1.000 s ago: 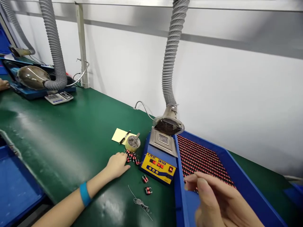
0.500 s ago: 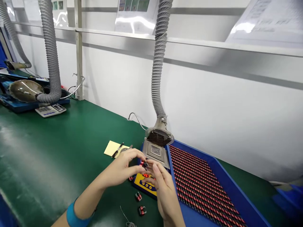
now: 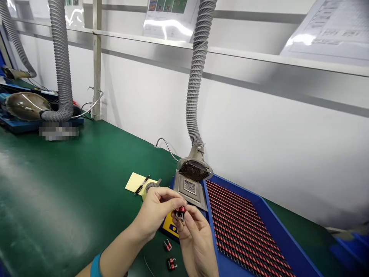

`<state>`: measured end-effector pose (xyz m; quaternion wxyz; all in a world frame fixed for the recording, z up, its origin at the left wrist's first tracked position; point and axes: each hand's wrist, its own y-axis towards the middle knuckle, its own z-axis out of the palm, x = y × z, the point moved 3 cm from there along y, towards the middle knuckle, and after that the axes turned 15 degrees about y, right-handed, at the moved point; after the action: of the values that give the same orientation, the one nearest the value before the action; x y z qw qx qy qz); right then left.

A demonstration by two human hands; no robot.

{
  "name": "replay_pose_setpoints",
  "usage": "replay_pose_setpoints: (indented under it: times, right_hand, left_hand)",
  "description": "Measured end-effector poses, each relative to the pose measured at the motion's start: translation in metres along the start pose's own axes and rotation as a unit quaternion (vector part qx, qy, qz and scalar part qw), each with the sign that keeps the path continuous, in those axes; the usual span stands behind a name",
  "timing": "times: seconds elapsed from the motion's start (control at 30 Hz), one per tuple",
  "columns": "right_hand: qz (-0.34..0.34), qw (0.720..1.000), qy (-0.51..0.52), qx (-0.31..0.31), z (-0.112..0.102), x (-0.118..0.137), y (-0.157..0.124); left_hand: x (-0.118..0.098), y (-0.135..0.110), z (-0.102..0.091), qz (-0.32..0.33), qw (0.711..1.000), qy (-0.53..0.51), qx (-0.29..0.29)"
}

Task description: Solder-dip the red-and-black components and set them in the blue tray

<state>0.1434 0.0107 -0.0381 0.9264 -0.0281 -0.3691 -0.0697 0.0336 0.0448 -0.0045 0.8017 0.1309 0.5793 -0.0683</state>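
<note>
Between the fingertips of both hands is a small red-and-black coil (image 3: 180, 210) with silver leads at its lower side. My left hand (image 3: 158, 209) pinches it from the upper left, thumb and forefinger closed. From the right, my right hand (image 3: 196, 234) grips it with thumb and fingers, hiding part of it. Behind the hands stands a solder pot with a yellow control panel (image 3: 172, 224), partly covered by them. Two similar loose coils, an upper coil (image 3: 167, 245) and a lower coil (image 3: 172, 264), lie on the green bench below.
A blue tray (image 3: 284, 234) at right holds many rows of red-and-black coils. An extraction hood (image 3: 195, 169) hangs over the pot's metal plate (image 3: 198, 192). Yellow paper (image 3: 133, 182) and a pen (image 3: 142, 184) lie left of the pot. A thin wire (image 3: 148, 266) lies at the front.
My hands have come closer together and slightly lower. The coil now shows between the fingertips, where before it was mostly hidden. The view has shifted a little.
</note>
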Motion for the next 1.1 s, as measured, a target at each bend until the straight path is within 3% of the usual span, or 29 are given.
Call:
replay_pose_setpoints:
  times: [0.13,0.27,0.3,0.43,0.6,0.77,0.83,0.93,1.0,1.1]
  right_hand:
    - [0.01,0.999,0.026,0.016,0.01,-0.004,-0.004]
    - [0.018,0.997,0.076,-0.019,0.014,-0.002,-0.006]
    - [0.016,0.996,0.089,-0.027,0.013,-0.003,-0.006]
    - [-0.014,0.995,0.102,-0.015,0.008,-0.004,-0.001]
    - [-0.082,0.996,-0.022,0.039,-0.001,0.02,0.0]
    - [-0.041,0.992,-0.089,0.079,-0.002,0.033,-0.008]
    - [-0.054,0.987,-0.107,0.11,0.002,0.032,-0.008]
    - [-0.062,0.985,-0.097,0.129,0.007,0.033,-0.007]
    - [-0.067,0.991,-0.061,0.099,0.006,0.038,-0.006]
    - [-0.126,0.99,-0.036,0.045,0.002,0.05,-0.008]
  left_hand:
    - [-0.002,0.0,-0.005,0.013,0.991,-0.095,-0.092]
    - [-0.013,0.001,-0.02,0.048,0.98,-0.135,-0.14]
    - [-0.013,0.001,-0.02,0.045,0.985,-0.118,-0.117]
    - [-0.008,-0.005,-0.004,0.014,0.995,0.036,0.089]
    - [-0.007,-0.014,0.003,0.005,0.985,0.072,0.156]
    - [-0.011,-0.019,0.003,-0.053,0.959,0.013,0.279]
    - [-0.011,-0.02,0.003,-0.067,0.953,0.026,0.295]
    - [-0.014,-0.021,0.001,-0.085,0.952,0.102,0.277]
    - [-0.016,-0.022,0.0,-0.087,0.947,0.152,0.269]
    - [-0.02,-0.023,-0.002,-0.091,0.944,0.178,0.262]
